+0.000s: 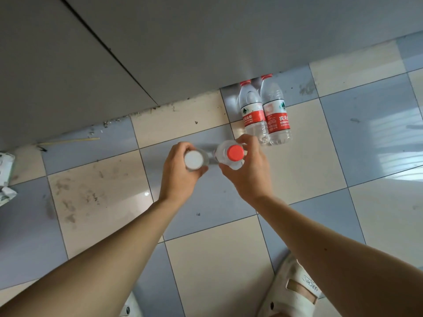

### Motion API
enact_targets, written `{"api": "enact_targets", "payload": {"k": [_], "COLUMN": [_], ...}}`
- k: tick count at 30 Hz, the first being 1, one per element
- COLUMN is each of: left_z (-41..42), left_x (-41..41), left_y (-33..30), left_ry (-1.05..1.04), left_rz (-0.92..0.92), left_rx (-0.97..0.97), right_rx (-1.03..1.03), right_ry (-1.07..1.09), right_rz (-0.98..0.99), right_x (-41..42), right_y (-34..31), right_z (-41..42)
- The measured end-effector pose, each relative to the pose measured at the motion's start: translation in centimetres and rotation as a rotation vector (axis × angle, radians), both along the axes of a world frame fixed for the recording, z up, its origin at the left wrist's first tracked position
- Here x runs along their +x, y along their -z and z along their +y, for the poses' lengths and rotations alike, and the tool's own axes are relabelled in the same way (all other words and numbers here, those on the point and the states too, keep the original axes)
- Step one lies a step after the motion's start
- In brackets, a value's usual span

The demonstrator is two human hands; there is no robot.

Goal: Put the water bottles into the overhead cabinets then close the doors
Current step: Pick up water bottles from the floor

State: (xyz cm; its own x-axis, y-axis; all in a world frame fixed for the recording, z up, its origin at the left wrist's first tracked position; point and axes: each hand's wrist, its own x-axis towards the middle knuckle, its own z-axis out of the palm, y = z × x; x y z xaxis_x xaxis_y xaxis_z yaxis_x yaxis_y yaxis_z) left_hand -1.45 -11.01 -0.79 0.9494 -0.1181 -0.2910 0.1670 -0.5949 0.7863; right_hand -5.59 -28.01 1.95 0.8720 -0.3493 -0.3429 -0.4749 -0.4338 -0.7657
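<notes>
I look straight down at a tiled floor. My left hand (180, 170) grips the neck of a clear bottle with a white cap (194, 159). My right hand (248, 170) grips a clear bottle with a red cap (235, 153) just beside it. Both bottles are seen from above, so their bodies are mostly hidden. Two more water bottles with red caps and red labels stand side by side against the cabinet base: one (251, 110) on the left, the other (275, 113) on the right. No overhead cabinet is in view.
A grey cabinet front (137, 53) with a dark door seam fills the top. The checkered beige and blue floor (229, 259) shows dirt marks. Crumpled packaging (5, 175) lies at the left edge. A white sandal (295, 291) is at the bottom right.
</notes>
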Motion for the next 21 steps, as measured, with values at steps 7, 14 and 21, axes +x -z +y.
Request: {"api": "enact_targets", "payload": {"k": [7,14,21], "left_z": [0.4,0.4,0.1], "left_x": [-0.6,-1.2,-1.0], "left_y": [0.1,2.8,5.5], "left_ry": [-0.075,-0.133,-0.195], "left_rz": [0.098,0.291,0.278], "left_rx": [-0.013,-0.066,-0.100], "right_rx": [0.046,0.292,0.349], "right_ry": [-0.038,0.005,0.095], "right_rz": [0.024,0.153,0.127], "right_x": [0.1,0.1,1.3], "right_y": [0.9,3.9,6.5], "right_z": [0.0,-1.3,-0.1]}}
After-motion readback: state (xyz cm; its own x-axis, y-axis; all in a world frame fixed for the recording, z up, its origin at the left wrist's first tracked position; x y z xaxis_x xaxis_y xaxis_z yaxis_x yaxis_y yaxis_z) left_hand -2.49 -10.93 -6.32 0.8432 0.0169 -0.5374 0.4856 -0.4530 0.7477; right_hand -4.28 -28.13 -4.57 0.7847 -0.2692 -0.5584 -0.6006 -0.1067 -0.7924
